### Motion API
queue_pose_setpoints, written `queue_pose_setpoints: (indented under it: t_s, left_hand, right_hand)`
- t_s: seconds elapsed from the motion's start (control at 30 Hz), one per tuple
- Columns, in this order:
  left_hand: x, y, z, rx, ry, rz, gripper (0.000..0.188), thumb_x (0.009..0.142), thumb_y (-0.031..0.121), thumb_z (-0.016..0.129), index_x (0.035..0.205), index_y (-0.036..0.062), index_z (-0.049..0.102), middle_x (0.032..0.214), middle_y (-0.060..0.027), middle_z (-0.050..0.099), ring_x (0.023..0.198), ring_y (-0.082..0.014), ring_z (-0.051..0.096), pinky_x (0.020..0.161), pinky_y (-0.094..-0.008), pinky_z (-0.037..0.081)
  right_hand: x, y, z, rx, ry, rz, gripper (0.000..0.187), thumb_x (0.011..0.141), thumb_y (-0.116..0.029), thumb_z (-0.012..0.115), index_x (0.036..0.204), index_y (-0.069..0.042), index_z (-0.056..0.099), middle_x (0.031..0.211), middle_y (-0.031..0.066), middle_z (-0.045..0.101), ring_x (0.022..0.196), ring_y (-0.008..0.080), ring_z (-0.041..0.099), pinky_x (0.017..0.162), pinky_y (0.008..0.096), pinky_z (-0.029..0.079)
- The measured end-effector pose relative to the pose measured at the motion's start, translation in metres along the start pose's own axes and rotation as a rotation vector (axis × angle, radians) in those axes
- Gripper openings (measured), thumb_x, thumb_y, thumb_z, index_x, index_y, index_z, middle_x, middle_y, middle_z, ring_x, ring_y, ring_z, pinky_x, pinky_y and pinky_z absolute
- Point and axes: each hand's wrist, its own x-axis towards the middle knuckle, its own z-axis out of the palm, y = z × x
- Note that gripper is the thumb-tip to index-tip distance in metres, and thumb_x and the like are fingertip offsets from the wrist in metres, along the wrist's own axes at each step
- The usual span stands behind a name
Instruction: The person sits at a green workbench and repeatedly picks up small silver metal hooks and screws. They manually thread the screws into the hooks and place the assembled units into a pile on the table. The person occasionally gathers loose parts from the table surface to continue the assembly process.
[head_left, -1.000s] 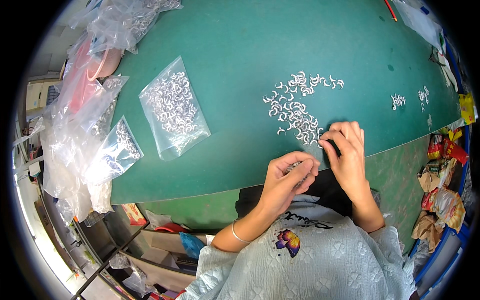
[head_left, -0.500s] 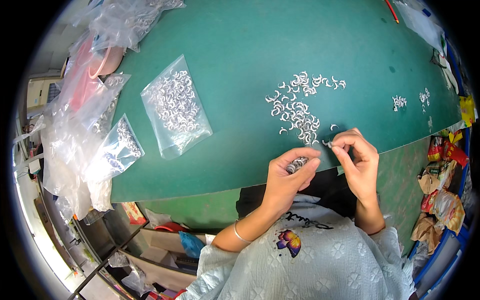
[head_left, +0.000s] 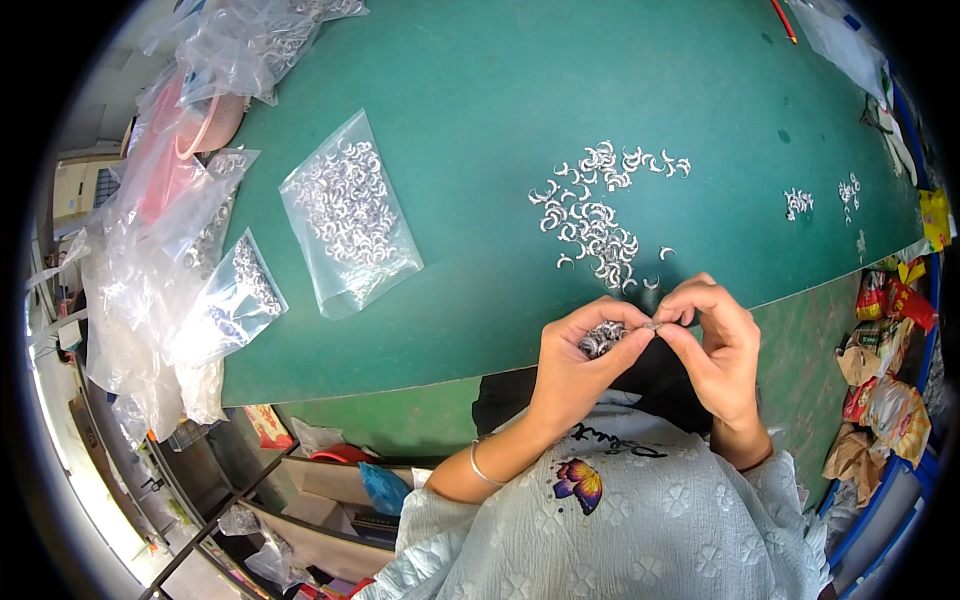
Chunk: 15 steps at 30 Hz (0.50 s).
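Relative to half a second earlier, the right hand (head_left: 722,350) lies lower, its fingertips now meeting those of the left hand (head_left: 572,362), below center right of the frame. Left hand: partly curled, cupping a clump of small silver crescent-shaped metal pieces (head_left: 600,340), thumb and forefinger reaching to the right. Right hand: thumb and forefinger pinched together on a small grey metal piece (head_left: 652,325) at the meeting point, other fingers loosely bent.

Work surface: a broad, smooth green tabletop (head_left: 470,200) with a few dark spots toward the upper right. Just above the hands lies a loose, scattered heap of silver crescents (head_left: 605,235), with a lone silver crescent (head_left: 667,253) near its lower right. Two small silver clusters (head_left: 798,203) (head_left: 849,195) lie at the right. Left of center rests a flat clear plastic bag (head_left: 352,290) of crescents; crumpled clear plastic bags (head_left: 140,290) and a pink plastic basket (head_left: 225,122) crowd the left edge; a thin red stick (head_left: 782,20) lies at the upper right.

Room: worn green floor (head_left: 800,355) below the table edge; shelving with a blue plastic bag (head_left: 383,490) at lower left; red and yellow packages (head_left: 908,303) and brown crumpled paper (head_left: 853,455) along the right edge.
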Motion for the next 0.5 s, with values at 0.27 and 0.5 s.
queue_pose_setpoints:
  t_s: [0.27, 0.5]
  left_hand:
    - [-0.0009, 0.0023, -0.0004, -0.033, -0.032, 0.025, 0.006, 0.078, -0.002, 0.062, 0.084, 0.0002, 0.060, 0.075, 0.0009, 0.054, 0.060, -0.0014, 0.043, 0.050, -0.0155, 0.031]
    - [-0.0022, 0.0010, -0.0027, -0.115, -0.102, -0.047, 0.006, 0.080, 0.002, 0.060, 0.084, 0.0008, 0.055, 0.073, -0.0005, 0.052, 0.056, -0.0029, 0.041, 0.046, -0.0171, 0.029]
  right_hand:
    - [0.0017, -0.0053, -0.0007, -0.084, -0.006, -0.110, 0.016, 0.068, 0.003, 0.067, 0.083, 0.001, 0.062, 0.075, 0.0087, 0.062, 0.070, 0.0195, 0.056, 0.064, 0.0281, 0.044]
    - [0.0032, -0.0072, -0.0031, -0.096, -0.080, -0.108, 0.013, 0.069, 0.001, 0.067, 0.080, 0.001, 0.061, 0.075, 0.0087, 0.061, 0.070, 0.0192, 0.055, 0.063, 0.0282, 0.042]
